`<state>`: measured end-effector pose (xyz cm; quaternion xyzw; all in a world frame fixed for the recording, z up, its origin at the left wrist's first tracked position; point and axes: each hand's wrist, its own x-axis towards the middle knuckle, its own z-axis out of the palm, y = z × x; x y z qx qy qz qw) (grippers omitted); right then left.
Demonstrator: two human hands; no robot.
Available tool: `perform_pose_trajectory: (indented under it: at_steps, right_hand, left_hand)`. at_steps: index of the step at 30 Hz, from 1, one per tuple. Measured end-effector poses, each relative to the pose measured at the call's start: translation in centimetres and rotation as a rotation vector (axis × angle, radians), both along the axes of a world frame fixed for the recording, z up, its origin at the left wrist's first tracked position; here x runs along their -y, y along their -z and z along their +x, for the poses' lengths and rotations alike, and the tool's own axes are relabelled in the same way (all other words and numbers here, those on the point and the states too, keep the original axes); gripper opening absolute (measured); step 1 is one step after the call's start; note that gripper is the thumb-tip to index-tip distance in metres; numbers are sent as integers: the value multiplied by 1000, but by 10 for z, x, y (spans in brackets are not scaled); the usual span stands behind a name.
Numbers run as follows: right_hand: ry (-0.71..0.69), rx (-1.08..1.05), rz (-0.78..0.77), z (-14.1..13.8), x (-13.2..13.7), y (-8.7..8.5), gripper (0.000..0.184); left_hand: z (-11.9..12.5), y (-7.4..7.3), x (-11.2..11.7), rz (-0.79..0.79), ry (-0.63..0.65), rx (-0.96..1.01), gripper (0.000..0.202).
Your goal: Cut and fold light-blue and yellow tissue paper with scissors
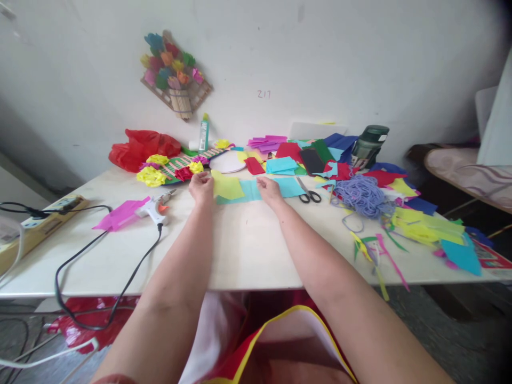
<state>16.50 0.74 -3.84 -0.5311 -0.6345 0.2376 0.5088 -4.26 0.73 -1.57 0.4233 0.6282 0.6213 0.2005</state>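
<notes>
A light blue strip of crepe paper (250, 189) lies across the white table in front of me, with a yellow sheet of crepe paper (227, 186) over its left part. At the yellow sheet's left edge my left hand (201, 188) is closed in a pinch on it. The fingers of my right hand (269, 192) are pinched on the blue strip near its middle; part of the strip runs on to the right. Just beyond that end lie black-handled scissors (310, 196). Behind the sheets rests a round white disc (228, 162).
A white glue gun (154, 209) with a trailing black cord lies on pink paper (124, 214) at left, near a power strip (44, 224). Paper flowers (152, 175), a glue bottle (204, 134), coloured paper (292, 152), purple yarn (360, 196) and a dark flask (370, 145) stand around.
</notes>
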Motion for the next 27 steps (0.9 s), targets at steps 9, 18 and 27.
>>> perform_pose_trajectory:
  at_steps: [9,18,27]
  right_hand:
    - [-229,194,305,-17,25,-18,57]
    - [-254,-425,-218,-22,23,-17,66]
    - [-321,-695,-315,-14,20,-22,8]
  left_hand:
    - [12,-9,2,269,261,572,33]
    - [19,-13,10,236,454,664,35]
    - [23,-11,17,191,622,652,33]
